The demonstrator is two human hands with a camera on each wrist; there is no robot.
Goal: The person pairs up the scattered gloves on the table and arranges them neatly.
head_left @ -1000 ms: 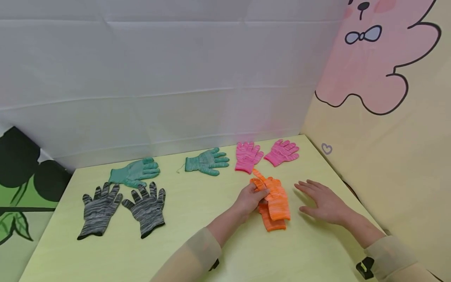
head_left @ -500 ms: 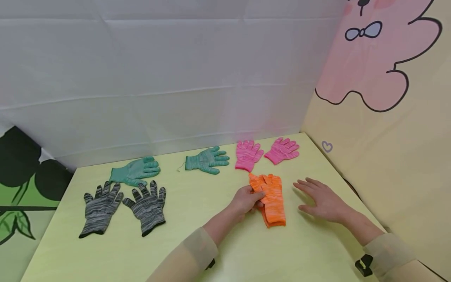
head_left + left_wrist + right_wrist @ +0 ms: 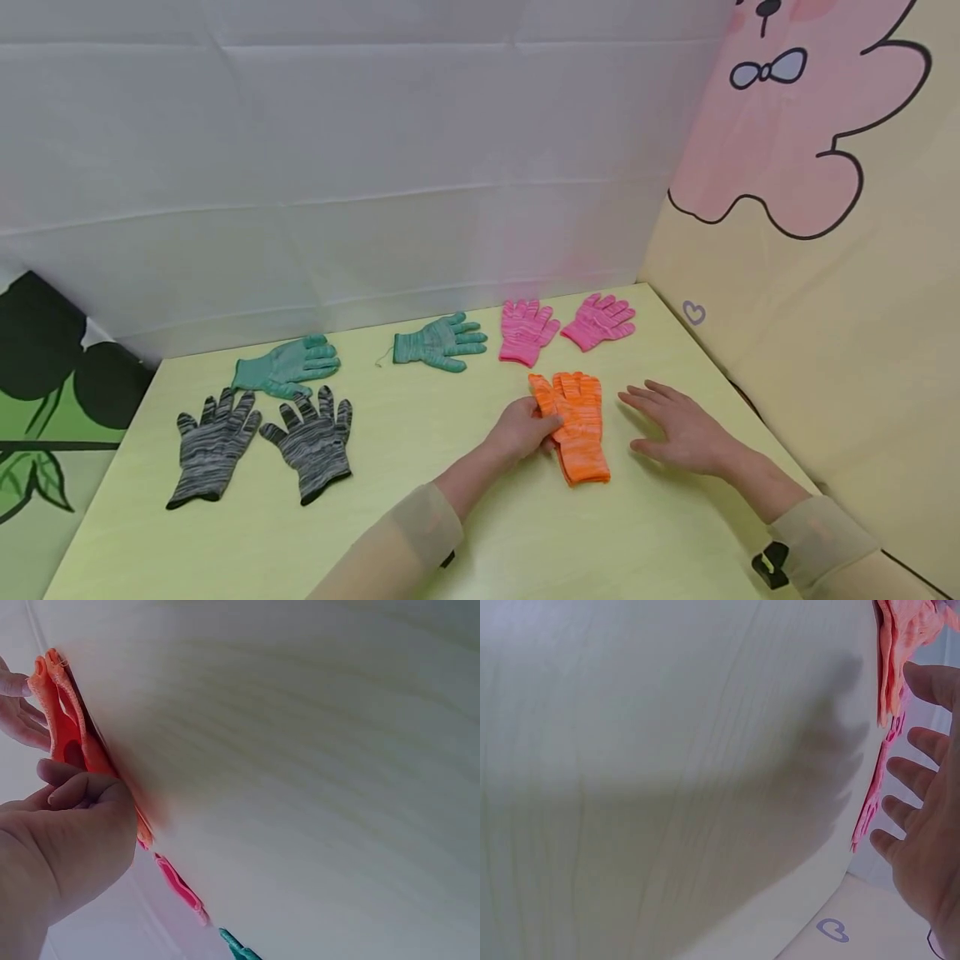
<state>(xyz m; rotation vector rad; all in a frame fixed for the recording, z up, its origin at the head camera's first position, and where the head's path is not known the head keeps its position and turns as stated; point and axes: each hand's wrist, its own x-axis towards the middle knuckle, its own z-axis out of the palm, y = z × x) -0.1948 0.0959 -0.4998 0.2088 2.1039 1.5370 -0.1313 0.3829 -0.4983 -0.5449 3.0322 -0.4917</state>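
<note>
A pair of orange knit gloves (image 3: 582, 429) lies stacked, one on the other, toward the table's right side, cuffs toward me. My left hand (image 3: 521, 429) pinches their left edge, thumb on top near the thumb part of the upper glove. Seen from the left wrist, the gloves (image 3: 75, 724) stand slightly parted at the cuffs, and the curled fingers of the left hand (image 3: 82, 817) grip their side. Just right of the gloves, my right hand (image 3: 678, 429) hovers over the table with fingers spread, touching nothing. The lower glove is mostly hidden.
Two pink gloves (image 3: 527, 332) lie behind the orange pair. Farther left are two teal gloves (image 3: 441, 342), one trailing a loose thread. Two grey-black gloves (image 3: 213, 450) lie at the left of the yellow table (image 3: 420, 533). Walls border the back and right edges.
The upper orange glove has come down and lined up over the lower one, its fingers flatter and spread. My left hand keeps its pinch. The right hand stays nearly in place.
</note>
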